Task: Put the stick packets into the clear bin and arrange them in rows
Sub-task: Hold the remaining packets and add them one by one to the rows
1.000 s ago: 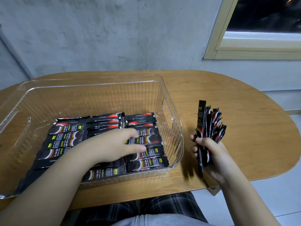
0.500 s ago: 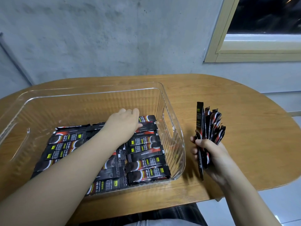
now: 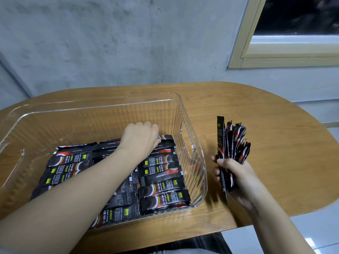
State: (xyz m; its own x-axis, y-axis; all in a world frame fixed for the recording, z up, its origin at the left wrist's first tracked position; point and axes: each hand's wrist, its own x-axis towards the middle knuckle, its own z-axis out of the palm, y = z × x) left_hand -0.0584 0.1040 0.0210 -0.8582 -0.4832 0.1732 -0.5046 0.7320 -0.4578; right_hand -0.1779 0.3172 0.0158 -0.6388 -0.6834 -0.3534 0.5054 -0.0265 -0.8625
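Across the left and centre of the frame sits one clear bin point(image 3: 185, 114) on the wooden table point(image 3: 266, 125), with black stick packets point(image 3: 161, 180) lying flat on its floor in about three side-by-side rows; an exact count is not possible because the forearm covers many of them. Reaching over them, the left hand point(image 3: 141, 140) rests at the far end of the right-hand rows, fingers curled down onto the top packets; whether its grip pinches one or only presses is hidden. Right of the bin, above the table near its front edge, the right hand point(image 3: 236, 173) has its grip closed round a fanned bundle of packets point(image 3: 233, 142), roughly seven or eight, standing upright.

Risks, as I judge them: the left hand's nudge could skew or overlap the neat rows, since the slick wrappers slide easily; and the loosely fanned bundle could slip from the right hand and scatter over the table's edge.
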